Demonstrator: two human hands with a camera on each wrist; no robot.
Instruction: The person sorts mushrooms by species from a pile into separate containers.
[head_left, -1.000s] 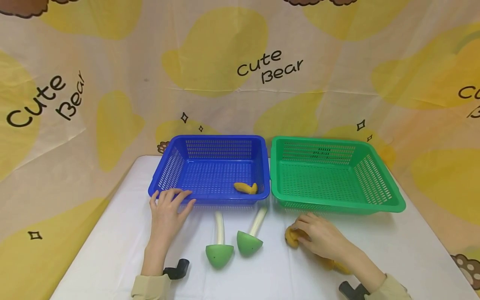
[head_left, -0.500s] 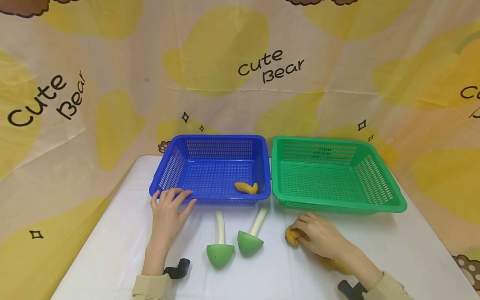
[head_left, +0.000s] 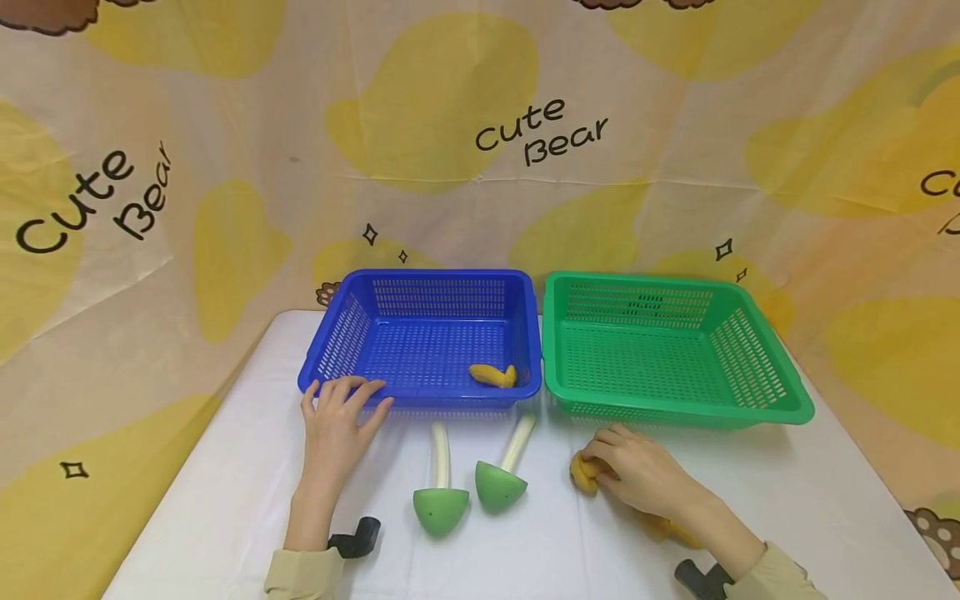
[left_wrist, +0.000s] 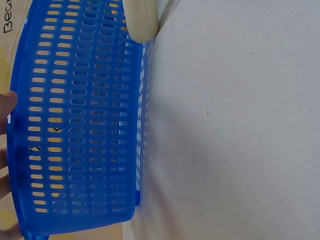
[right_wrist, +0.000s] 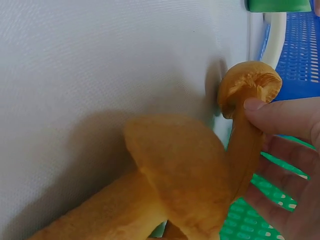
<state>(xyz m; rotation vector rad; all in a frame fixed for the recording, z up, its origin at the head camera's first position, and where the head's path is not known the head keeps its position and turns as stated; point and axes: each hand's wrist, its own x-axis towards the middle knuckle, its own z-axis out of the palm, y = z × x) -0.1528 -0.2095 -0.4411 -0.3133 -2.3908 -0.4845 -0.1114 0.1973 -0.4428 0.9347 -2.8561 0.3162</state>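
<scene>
My left hand [head_left: 333, 442] rests its spread fingertips on the near rim of the blue basket [head_left: 435, 346]; fingertips [left_wrist: 6, 104] show along the rim in the left wrist view. At the right, my right hand [head_left: 645, 473] pinches a yellow-brown toy mushroom [head_left: 583, 473] low over the white table. The right wrist view shows its thumb on the stem of this mushroom [right_wrist: 247, 132], just below the cap, with the other fingers behind. A second yellow-brown mushroom [right_wrist: 182, 167] lies nearer the wrist, partly hidden by the hand and forearm in the head view.
A yellow mushroom [head_left: 491, 377] lies in the blue basket's near right corner. Beside that basket stands a green basket [head_left: 637, 367]. Two green-capped toy mushrooms [head_left: 440, 510] with white stems lie between the hands. A printed cloth [head_left: 450, 208] hangs behind the table.
</scene>
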